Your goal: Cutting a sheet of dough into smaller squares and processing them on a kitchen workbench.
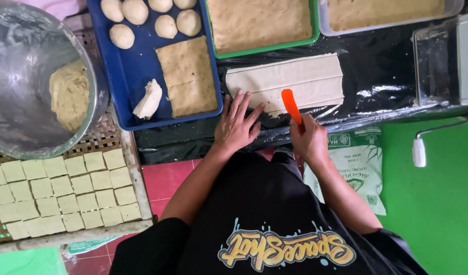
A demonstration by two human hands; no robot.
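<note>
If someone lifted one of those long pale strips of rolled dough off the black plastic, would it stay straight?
Probably not. The dough sheet lies thin and flat, so a strip would likely droop. It looks soft: the orange cutter in the right hand has scored it, so it may stretch or tear. The left hand presses its edge.

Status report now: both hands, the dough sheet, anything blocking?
Left hand flat, open, fingers on dough sheet. Right hand grips orange cutter, blade on sheet edge. Nothing blocking.

A single head-worn camera looks almost straight down from close above, over the person's lap, onto the black-covered counter just ahead.
</note>
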